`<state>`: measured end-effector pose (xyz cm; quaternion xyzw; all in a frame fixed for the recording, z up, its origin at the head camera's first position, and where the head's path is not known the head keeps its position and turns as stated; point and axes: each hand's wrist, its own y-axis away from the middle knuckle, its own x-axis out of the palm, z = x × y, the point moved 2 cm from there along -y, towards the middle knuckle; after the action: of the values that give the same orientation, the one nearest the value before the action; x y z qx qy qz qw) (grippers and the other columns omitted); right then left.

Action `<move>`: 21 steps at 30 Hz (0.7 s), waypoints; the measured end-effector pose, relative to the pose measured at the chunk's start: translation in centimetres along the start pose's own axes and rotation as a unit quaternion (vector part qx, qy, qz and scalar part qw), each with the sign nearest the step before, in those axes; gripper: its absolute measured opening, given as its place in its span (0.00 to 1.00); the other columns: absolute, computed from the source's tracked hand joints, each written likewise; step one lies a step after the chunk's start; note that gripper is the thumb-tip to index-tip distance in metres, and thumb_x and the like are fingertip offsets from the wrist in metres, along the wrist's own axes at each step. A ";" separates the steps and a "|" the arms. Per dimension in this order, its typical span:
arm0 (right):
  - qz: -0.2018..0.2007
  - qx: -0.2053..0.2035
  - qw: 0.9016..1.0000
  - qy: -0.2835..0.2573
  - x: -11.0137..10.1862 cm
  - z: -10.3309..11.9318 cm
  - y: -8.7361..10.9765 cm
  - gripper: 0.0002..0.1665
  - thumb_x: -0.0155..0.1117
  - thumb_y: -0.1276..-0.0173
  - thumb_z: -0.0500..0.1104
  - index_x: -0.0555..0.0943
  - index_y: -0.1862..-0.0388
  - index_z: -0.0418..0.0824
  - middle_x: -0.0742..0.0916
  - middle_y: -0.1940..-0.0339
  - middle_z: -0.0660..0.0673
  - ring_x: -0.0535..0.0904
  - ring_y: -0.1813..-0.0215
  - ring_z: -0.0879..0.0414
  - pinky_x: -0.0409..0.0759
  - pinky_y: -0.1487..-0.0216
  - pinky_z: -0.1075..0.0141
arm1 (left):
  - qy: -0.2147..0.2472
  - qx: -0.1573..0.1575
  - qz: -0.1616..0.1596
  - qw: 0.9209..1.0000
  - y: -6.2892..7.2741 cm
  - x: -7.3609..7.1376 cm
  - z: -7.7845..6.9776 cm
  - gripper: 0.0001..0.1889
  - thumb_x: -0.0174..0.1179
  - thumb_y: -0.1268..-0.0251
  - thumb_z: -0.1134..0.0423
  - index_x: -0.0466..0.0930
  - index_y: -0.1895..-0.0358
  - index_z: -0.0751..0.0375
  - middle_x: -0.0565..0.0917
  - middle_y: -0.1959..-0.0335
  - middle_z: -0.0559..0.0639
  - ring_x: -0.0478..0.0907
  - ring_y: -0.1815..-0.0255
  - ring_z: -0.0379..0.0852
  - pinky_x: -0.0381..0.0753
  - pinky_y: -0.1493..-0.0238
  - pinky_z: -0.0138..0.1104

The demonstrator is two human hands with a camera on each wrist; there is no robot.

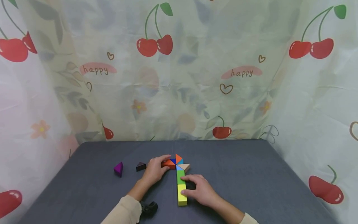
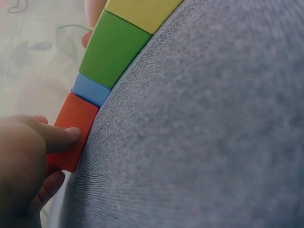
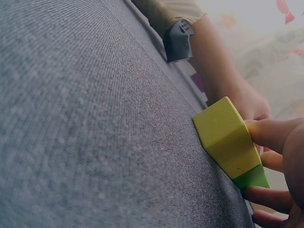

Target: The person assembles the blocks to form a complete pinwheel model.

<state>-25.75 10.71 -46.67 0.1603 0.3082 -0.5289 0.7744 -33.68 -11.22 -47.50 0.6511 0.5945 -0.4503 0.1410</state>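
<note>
In the head view my left hand [image 1: 153, 169] pinches an orange-red triangular block [image 1: 168, 165], its thumb along the near side. The same orange-red block [image 2: 72, 128] shows under the thumb in the left wrist view. My right hand [image 1: 202, 190] rests its fingertips on a green block [image 1: 181, 177] and its thumb on a yellow block [image 1: 182, 197], which stand end to end in a column. At the column's top, a light blue piece [image 1: 179, 167], a beige triangular block [image 1: 185, 167], a dark blue piece [image 1: 173, 161] and an orange triangle [image 1: 178, 159] meet in a pinwheel.
Left of the left hand lie a dark brown triangular block [image 1: 141, 166] and a purple triangular block [image 1: 118, 169] on the grey cloth-covered table [image 1: 237, 168]. A black device [image 1: 149, 209] sits by the left cuff. A cherry-print curtain [image 1: 179, 77] surrounds the table.
</note>
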 end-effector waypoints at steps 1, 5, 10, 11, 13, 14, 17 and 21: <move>0.000 0.000 1.000 0.000 0.0 0.0 0.0 0.28 0.72 0.41 0.58 0.82 0.43 0.52 0.82 0.44 0.51 0.70 0.39 0.46 0.67 0.40 0.42 | -0.002 0.001 0.000 1.000 0.0 0.0 0.0 0.26 0.70 0.42 0.64 0.79 0.38 0.53 0.84 0.47 0.50 0.78 0.46 0.53 0.75 0.44 0.49; 0.000 -0.003 1.000 -0.001 0.0 0.1 0.1 0.28 0.72 0.41 0.57 0.82 0.43 0.52 0.82 0.44 0.51 0.69 0.39 0.46 0.66 0.40 0.42 | -0.001 -0.001 0.003 1.000 -0.1 0.0 -0.1 0.25 0.70 0.41 0.64 0.79 0.38 0.52 0.83 0.47 0.50 0.78 0.46 0.53 0.75 0.44 0.49; -0.001 -0.006 1.000 -0.001 0.0 0.2 0.1 0.27 0.72 0.41 0.57 0.82 0.43 0.51 0.82 0.44 0.50 0.69 0.40 0.46 0.66 0.40 0.42 | 0.002 -0.006 0.005 1.000 -0.1 0.0 -0.1 0.25 0.70 0.41 0.63 0.79 0.39 0.51 0.83 0.46 0.50 0.78 0.46 0.53 0.75 0.44 0.49; -0.002 -0.006 1.000 -0.001 0.0 0.2 0.2 0.27 0.72 0.41 0.57 0.82 0.43 0.51 0.82 0.44 0.50 0.69 0.40 0.46 0.66 0.40 0.42 | 0.003 -0.006 0.006 1.000 -0.1 0.0 -0.1 0.25 0.70 0.41 0.63 0.79 0.39 0.51 0.83 0.46 0.50 0.78 0.46 0.53 0.75 0.44 0.49; -0.003 -0.008 1.000 -0.001 0.0 0.1 0.1 0.27 0.72 0.41 0.57 0.82 0.43 0.51 0.82 0.44 0.50 0.69 0.40 0.46 0.66 0.40 0.42 | 0.004 -0.006 0.006 1.000 -0.1 0.1 -0.1 0.25 0.70 0.41 0.63 0.80 0.39 0.51 0.82 0.46 0.50 0.78 0.45 0.53 0.75 0.44 0.49; -0.003 -0.008 1.000 -0.001 0.0 0.1 0.1 0.27 0.72 0.41 0.57 0.82 0.43 0.51 0.82 0.44 0.50 0.70 0.40 0.46 0.66 0.40 0.42 | 0.005 -0.005 0.006 1.000 -0.1 0.1 -0.1 0.25 0.70 0.41 0.64 0.80 0.39 0.51 0.82 0.46 0.50 0.78 0.45 0.53 0.75 0.44 0.49; -0.005 -0.010 1.000 -0.001 0.0 0.1 0.1 0.27 0.72 0.41 0.57 0.82 0.43 0.51 0.82 0.44 0.50 0.70 0.40 0.46 0.67 0.40 0.43 | 0.011 -0.003 0.005 1.000 -0.2 0.1 -0.1 0.25 0.70 0.42 0.64 0.80 0.39 0.52 0.82 0.45 0.50 0.77 0.44 0.53 0.75 0.43 0.49; -0.006 -0.012 1.000 0.000 0.0 0.1 0.1 0.27 0.72 0.41 0.57 0.82 0.43 0.51 0.82 0.44 0.50 0.70 0.40 0.46 0.67 0.40 0.43 | 0.012 0.000 0.006 1.000 -0.1 0.1 -0.2 0.25 0.70 0.42 0.65 0.80 0.39 0.52 0.82 0.45 0.51 0.77 0.44 0.52 0.75 0.43 0.48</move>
<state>-25.60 10.67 -46.60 0.1492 0.3158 -0.5297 0.7729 -33.74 -11.03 -47.41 0.6602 0.5922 -0.4415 0.1360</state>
